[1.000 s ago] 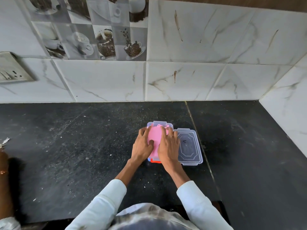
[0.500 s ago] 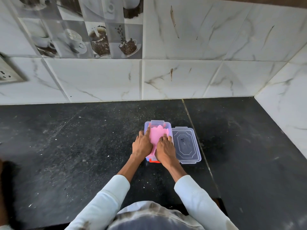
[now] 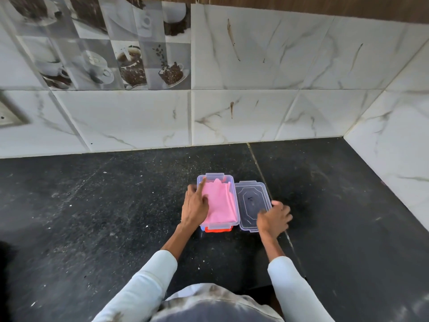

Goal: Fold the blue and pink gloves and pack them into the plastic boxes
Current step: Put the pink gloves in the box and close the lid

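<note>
Two hands: left hand (image 3: 195, 206) on pink glove (image 3: 220, 205); right hand (image 3: 272, 218) touching lid (image 3: 251, 201).

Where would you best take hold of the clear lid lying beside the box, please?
Probably by the near right corner of the clear lid, coming from the right, where the right hand already is; it lies flat, and the box blocks its left edge.

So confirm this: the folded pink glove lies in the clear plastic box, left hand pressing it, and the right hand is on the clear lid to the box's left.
Wrong side: the head view shows the clear lid right of the clear plastic box. The folded pink glove, left hand and right hand are as stated.
</note>
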